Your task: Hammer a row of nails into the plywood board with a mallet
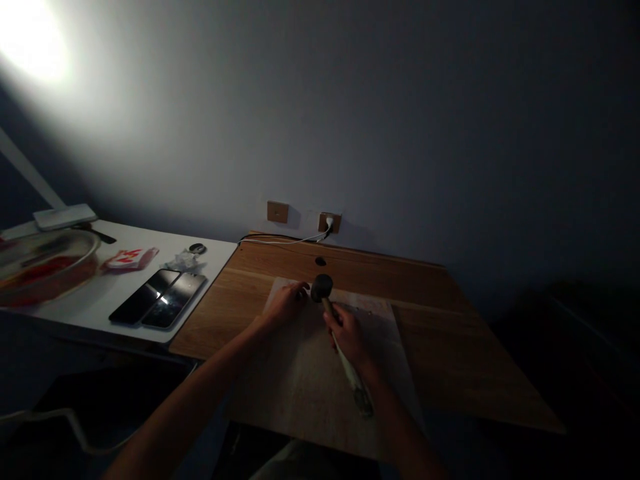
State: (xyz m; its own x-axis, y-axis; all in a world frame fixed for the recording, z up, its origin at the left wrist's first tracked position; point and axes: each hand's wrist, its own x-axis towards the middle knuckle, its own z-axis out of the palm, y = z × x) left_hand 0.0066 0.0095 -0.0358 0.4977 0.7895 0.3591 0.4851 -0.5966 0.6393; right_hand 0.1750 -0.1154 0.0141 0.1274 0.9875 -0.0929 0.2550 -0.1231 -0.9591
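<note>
My right hand is wrapped around the handle of a rubber mallet with a dark, round head. The pale end of its handle sticks out below my fist, toward me. Just left of the mallet head, my left hand rests low over the board with its fingers curled and pressed together. Whatever lies between those fingertips is too small and dark to make out. Beneath both hands is a flat, light-coloured board, lying on the wooden table and reaching past its near edge.
On the white table at left lie two phones, a clear plastic bag, a red-and-white packet and a large transparent tub. A lamp base stands behind. Cables run to a wall socket.
</note>
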